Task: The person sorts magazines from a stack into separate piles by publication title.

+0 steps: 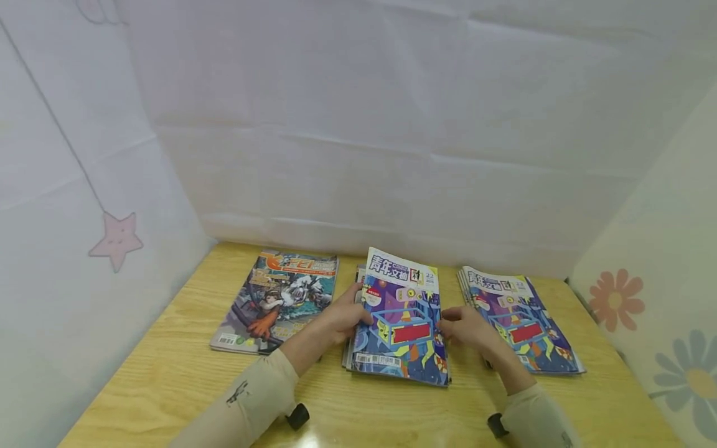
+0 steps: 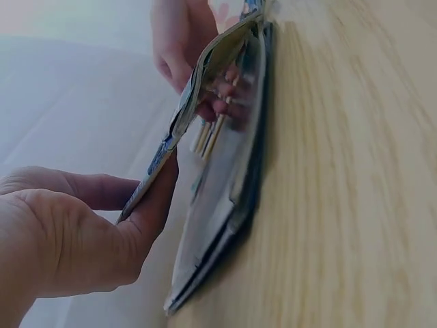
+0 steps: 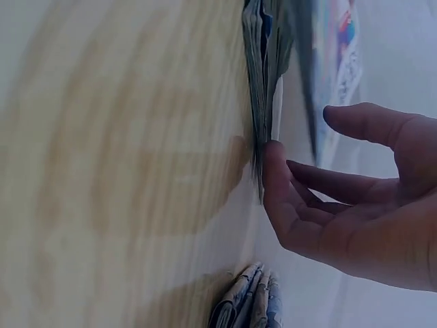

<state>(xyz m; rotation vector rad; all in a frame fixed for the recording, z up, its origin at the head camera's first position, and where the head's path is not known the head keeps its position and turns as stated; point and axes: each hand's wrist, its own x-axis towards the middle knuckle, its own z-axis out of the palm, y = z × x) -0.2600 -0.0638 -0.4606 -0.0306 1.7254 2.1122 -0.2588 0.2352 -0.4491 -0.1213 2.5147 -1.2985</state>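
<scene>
A purple-and-blue magazine is raised at a tilt over a stack of magazines on the table, with a gap between them. My left hand pinches its left edge, thumb on one face and fingers on the other, as the left wrist view shows. At its right edge is my right hand. In the right wrist view the thumb of that hand lies by the cover, while its fingers curl underneath, right beside the lower stack.
On the left of the wooden table lies a magazine with an orange title. At the right stands a stack topped by a purple magazine with the same cover as the raised one. A white cloth wall closes the back.
</scene>
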